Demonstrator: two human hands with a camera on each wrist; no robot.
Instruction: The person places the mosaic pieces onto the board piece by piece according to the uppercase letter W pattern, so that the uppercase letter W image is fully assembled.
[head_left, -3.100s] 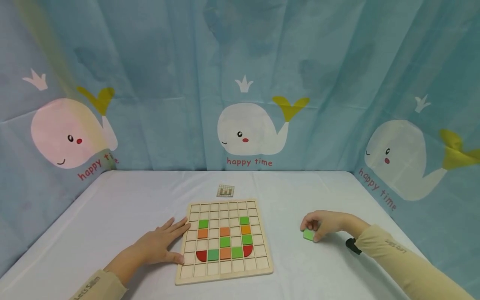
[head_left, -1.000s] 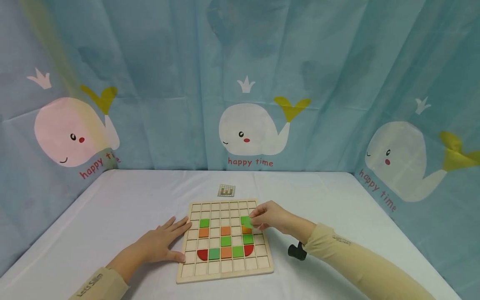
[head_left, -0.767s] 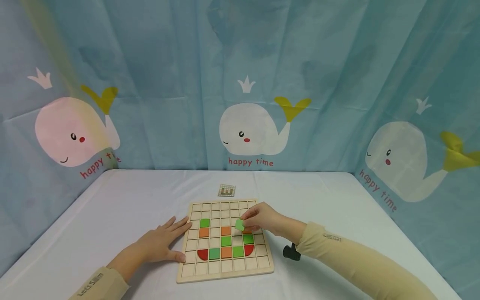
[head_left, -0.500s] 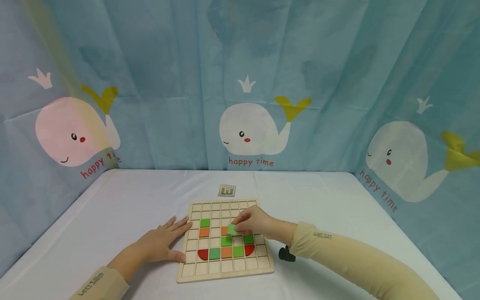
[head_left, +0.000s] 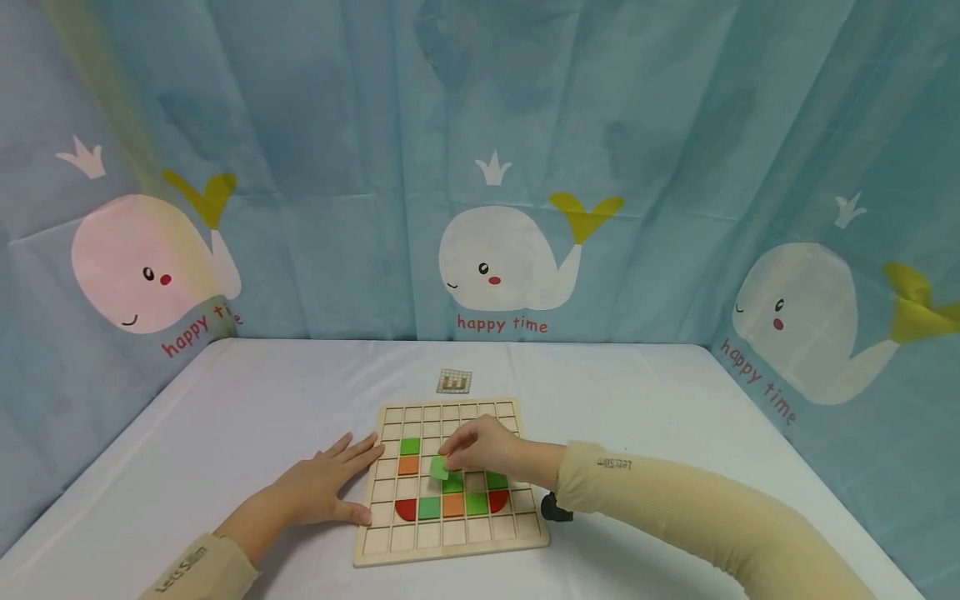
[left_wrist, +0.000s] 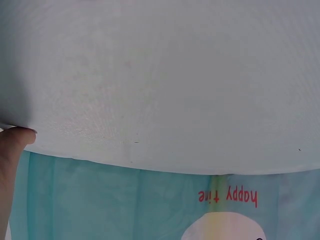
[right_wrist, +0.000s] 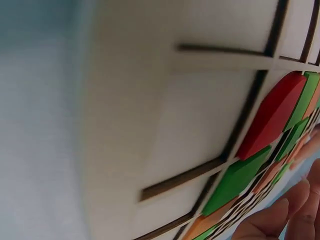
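Note:
A wooden grid board (head_left: 450,552) lies on the white table, with green, orange and red tiles set in its cells. My right hand (head_left: 483,446) pinches a light green square tile (head_left: 438,468) just above the board, left of its middle column. Under that hand and wrist, some tiles are hidden. Spread along the board's left edge is my left hand (head_left: 318,485), fingers straight, fingertips and thumb touching the rim. In the right wrist view, a red quarter-round tile (right_wrist: 275,112) and a green tile (right_wrist: 235,180) sit in cells near my right fingers (right_wrist: 265,220).
Behind the board lies a small pattern card (head_left: 454,382). A black object (head_left: 555,508) shows beneath the right wrist, past the board's right edge. A blue whale-print curtain (head_left: 337,250) stands around the table's back and sides.
From the table on the right, my right hand has carried the green tile leftward over the board, crossing from its right column to left of the middle. The left hand stays in place.

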